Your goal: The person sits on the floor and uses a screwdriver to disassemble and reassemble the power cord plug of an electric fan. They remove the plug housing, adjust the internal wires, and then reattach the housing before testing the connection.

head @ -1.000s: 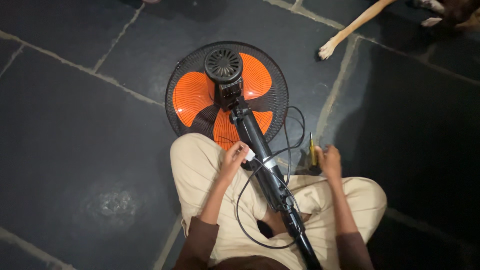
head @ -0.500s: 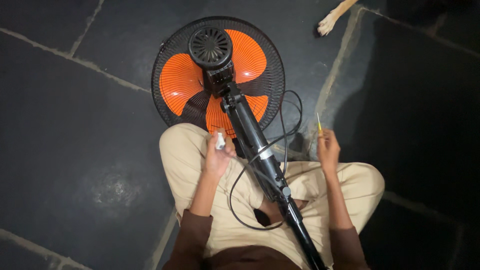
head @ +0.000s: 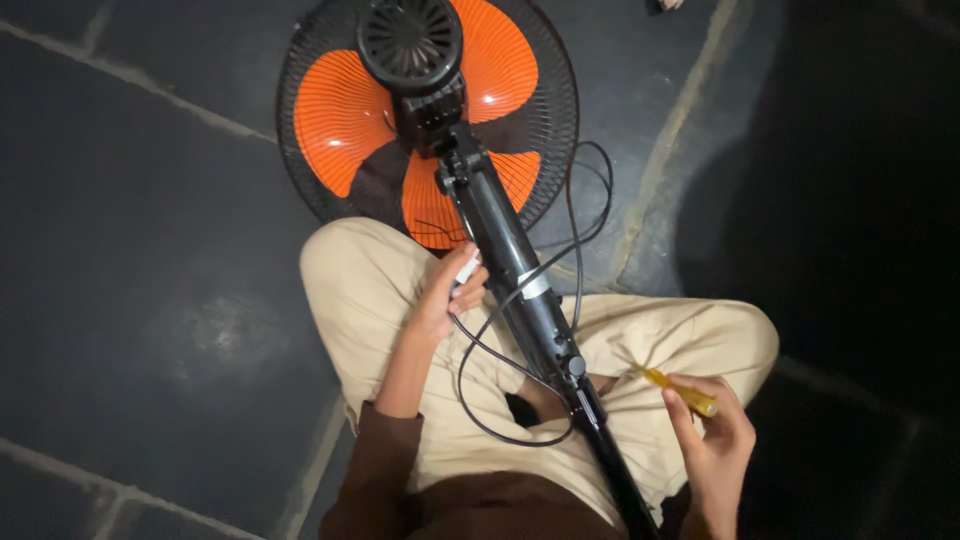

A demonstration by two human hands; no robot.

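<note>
The left hand (head: 448,295) is curled around a small white piece (head: 466,268) that sticks out above its fingers; what the piece is cannot be told. This hand rests on the left thigh, just beside the black pole (head: 520,290) of a pedestal fan. The right hand (head: 715,435) is closed loosely around a screwdriver with a yellow handle (head: 683,391), which lies slanted across the fingers with its tip pointing toward the pole; the tip is near the pole but apart from it. The fan lies across the person's lap, the pole running from between the beige-trousered legs (head: 370,300) up and away to the fan head. The head lies face down on the floor: a round black wire grille (head: 300,170) encloses orange blades (head: 340,115), and the black motor housing (head: 410,40) sits on top at the centre. A black power cord (head: 480,400) loops from the pole over the lap and out past the grille's right edge. Around it all is a floor of dark stone slabs (head: 130,300) with pale joints.
</note>
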